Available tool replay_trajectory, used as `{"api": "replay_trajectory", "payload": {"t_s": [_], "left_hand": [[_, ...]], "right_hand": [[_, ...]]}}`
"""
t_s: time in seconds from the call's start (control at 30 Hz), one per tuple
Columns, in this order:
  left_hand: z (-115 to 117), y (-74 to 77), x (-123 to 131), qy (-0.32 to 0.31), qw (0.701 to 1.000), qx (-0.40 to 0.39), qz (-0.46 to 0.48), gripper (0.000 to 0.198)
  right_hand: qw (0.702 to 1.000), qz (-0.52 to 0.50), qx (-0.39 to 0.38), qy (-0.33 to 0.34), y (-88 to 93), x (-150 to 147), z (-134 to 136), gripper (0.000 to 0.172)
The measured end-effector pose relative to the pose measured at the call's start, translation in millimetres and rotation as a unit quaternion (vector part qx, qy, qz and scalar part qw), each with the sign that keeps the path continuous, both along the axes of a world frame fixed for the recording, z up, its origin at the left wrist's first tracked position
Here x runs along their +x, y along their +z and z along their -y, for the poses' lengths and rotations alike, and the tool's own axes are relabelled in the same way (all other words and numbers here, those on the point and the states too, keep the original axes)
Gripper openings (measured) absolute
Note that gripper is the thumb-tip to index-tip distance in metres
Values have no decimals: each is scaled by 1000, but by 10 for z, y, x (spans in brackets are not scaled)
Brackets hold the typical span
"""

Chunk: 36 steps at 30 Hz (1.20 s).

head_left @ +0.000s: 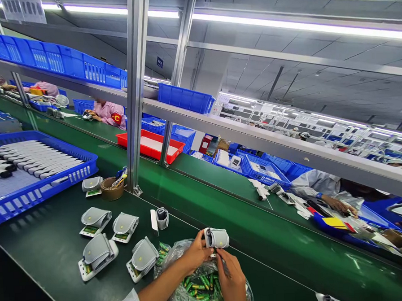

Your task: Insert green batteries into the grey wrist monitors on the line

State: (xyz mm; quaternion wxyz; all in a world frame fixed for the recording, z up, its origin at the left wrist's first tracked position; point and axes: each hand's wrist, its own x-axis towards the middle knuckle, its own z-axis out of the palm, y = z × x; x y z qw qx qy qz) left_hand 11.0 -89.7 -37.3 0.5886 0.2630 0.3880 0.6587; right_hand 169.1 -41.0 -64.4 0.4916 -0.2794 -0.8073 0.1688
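Note:
A wrist blood pressure monitor (217, 237) with a rolled grey cuff is gripped in my left hand (197, 253), above a clear plastic bag (175, 264) of green batteries (203, 285). My right hand (232, 274) has its fingers pinched together at the monitor's lower edge; whatever they hold is hidden. To the left lie several more monitors, one nearest the bag (142, 259) and another in front (97, 257), with green batteries showing beside their cuffs. One monitor (161, 218) stands on its side beyond the bag.
At left, a blue tray (84, 170) holds rows of white-and-grey parts. Near the metal post (135, 95) sits a tape roll (112, 189) with tools. A green conveyor belt (259, 228) runs behind my hands. Across it are a red tray (176, 154) and a co-worker's hand (338, 204).

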Motion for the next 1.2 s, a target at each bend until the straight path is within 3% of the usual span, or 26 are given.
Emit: {"api": "replay_trajectory", "payload": {"t_s": [0.3, 0.43, 0.6, 0.83, 0.93, 1.07, 1.2], "left_hand": [[-14, 9, 61, 35, 999, 31, -26, 89], [-9, -2, 98, 59, 996, 55, -44, 80], [-7, -34, 124, 60, 994, 62, -68, 79], [1, -33, 148, 57, 993, 40, -98, 88], [17, 0, 147, 56, 992, 26, -111, 87], [7, 22, 149, 68, 992, 20, -102, 82], [-28, 26, 139, 81, 995, 22, -59, 86]], "right_hand": [[994, -37, -91, -46, 166, -22, 120, 43], [985, -45, -155, -60, 129, -3, 118, 51], [977, -35, -206, -27, 56, -5, 93, 56], [951, -82, -265, -133, 77, 20, 1, 62], [950, -86, -281, -108, 53, 2, -34, 65], [949, -60, -310, -26, 6, -25, -21, 63], [960, -47, -274, -13, 49, -51, 24, 59]]}}
